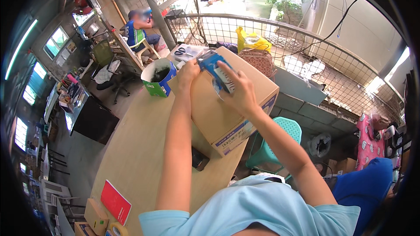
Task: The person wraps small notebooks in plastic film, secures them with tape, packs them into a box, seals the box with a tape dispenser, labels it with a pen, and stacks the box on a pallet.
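Note:
A closed cardboard box [232,118] with purple printed bands stands on the wooden table in front of me. My right hand [242,91] is wrapped round a blue tape dispenser [213,62] over the box's top, its index finger stretched along the dispenser's side. At the box's far left edge, my left hand [189,71] has its fingers bunched close to the dispenser's front end. What lies under those fingertips is hidden. Beside my left wrist stands a green, white and blue open carton [159,78] with dark stuff inside.
Scissors [180,51] lie on a clear plastic box past the cardboard box. A red notebook [116,202], small cartons [96,215] and a tape roll [117,229] lie at the table's near left. A teal stool [284,133] stands right. A seated person [139,30] is far off.

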A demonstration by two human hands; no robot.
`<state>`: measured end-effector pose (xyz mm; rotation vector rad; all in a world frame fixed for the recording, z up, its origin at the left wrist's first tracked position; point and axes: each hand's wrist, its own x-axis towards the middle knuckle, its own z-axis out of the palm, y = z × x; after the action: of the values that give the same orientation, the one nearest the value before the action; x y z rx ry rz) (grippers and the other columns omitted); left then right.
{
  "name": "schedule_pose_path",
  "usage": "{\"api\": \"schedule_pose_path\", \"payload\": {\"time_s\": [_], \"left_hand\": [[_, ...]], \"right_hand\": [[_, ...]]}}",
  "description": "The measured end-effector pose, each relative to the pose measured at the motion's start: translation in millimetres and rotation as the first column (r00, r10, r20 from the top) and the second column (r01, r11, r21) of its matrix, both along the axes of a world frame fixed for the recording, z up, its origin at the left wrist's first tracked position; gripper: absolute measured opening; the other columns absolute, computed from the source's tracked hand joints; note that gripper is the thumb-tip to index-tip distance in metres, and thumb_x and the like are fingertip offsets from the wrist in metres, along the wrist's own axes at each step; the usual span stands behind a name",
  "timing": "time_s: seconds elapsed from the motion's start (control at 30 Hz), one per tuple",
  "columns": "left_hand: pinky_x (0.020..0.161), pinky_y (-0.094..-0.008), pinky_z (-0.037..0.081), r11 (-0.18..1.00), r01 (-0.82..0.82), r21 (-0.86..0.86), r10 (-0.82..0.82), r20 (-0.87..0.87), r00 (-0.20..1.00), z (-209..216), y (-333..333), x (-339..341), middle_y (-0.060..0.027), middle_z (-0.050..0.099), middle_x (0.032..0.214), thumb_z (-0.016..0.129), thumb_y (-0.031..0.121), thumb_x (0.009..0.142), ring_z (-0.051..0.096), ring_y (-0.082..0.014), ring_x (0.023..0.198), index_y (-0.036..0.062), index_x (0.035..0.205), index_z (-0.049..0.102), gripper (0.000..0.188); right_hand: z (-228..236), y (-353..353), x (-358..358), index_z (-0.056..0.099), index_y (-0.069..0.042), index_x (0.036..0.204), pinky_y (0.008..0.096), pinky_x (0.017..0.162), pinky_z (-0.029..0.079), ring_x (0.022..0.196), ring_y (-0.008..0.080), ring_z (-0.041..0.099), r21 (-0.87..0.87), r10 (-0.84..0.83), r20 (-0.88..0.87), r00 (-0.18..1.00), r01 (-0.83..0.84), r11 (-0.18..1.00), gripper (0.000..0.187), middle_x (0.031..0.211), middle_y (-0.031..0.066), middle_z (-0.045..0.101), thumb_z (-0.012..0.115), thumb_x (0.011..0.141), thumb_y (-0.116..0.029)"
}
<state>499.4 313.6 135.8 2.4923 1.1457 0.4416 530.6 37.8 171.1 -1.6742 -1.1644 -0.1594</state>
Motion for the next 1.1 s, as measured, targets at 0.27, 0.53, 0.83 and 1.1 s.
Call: {"api": "schedule_pose_path", "payload": {"time_s": [0.27, 0.53, 0.83, 1.1], "left_hand": [[0.094, -0.0414, 0.052, 0.171, 0.476, -0.863, 0.066, 0.492, 0.868, 48, -37, -10, -0.0117, 0.069, 0.115, 0.029, 0.075, 0.092, 0.066, -0.0283, 0.107, 0.0072, 0.123, 0.062, 0.082], [0.081, -0.0347, 0.053, 0.663, 0.364, -0.654, -0.301, 0.213, 0.93, 157, -67, -39, -0.0057, 0.069, 0.094, 0.04, 0.084, 0.082, 0.063, -0.0158, 0.08, 0.001, 0.106, 0.069, 0.091], [0.052, -0.0237, 0.039, 0.565, 0.3, -0.769, -0.098, 0.299, 0.949, 74, 11, -3, 0.0041, 0.061, 0.068, 0.063, 0.009, 0.085, 0.051, -0.0083, 0.057, 0.0101, 0.087, 0.071, 0.008], [0.043, -0.0369, 0.033, 0.86, 0.156, -0.486, -0.042, 0.237, 0.971, 46, 95, 45, -0.0054, 0.06, 0.06, 0.065, 0.011, 0.08, 0.05, -0.015, 0.048, 0.0027, 0.075, 0.071, 0.011]], "right_hand": [[-10, -24, 2, 0.047, -0.032, 0.144, 0.0458, 0.071, 0.053, 0.073, 0.0365, 0.06, 0.058, -0.019, 0.06, 0.998, 0.015, 0.998, 0.09, 0.085, 0.0163, 0.051, 0.072, 0.063, -0.004], [-9, -20, -5, 0.041, -0.036, 0.147, 0.0451, 0.069, 0.055, 0.074, 0.0368, 0.063, 0.033, 0.044, 0.058, 0.997, -0.046, 0.998, 0.091, 0.092, 0.0163, 0.051, 0.075, 0.066, -0.01], [18, -2, 1, 0.044, -0.03, 0.144, 0.0474, 0.069, 0.055, 0.075, 0.0401, 0.064, -0.138, 0.034, 0.103, 0.994, -0.02, 0.99, 0.079, 0.091, 0.0205, 0.055, 0.072, 0.072, -0.018], [37, 15, 2, 0.052, -0.022, 0.138, 0.0474, 0.07, 0.055, 0.078, 0.0415, 0.067, -0.363, -0.013, 0.136, 0.991, 0.062, 0.93, 0.066, 0.095, 0.0271, 0.059, 0.07, 0.075, -0.026]]}}
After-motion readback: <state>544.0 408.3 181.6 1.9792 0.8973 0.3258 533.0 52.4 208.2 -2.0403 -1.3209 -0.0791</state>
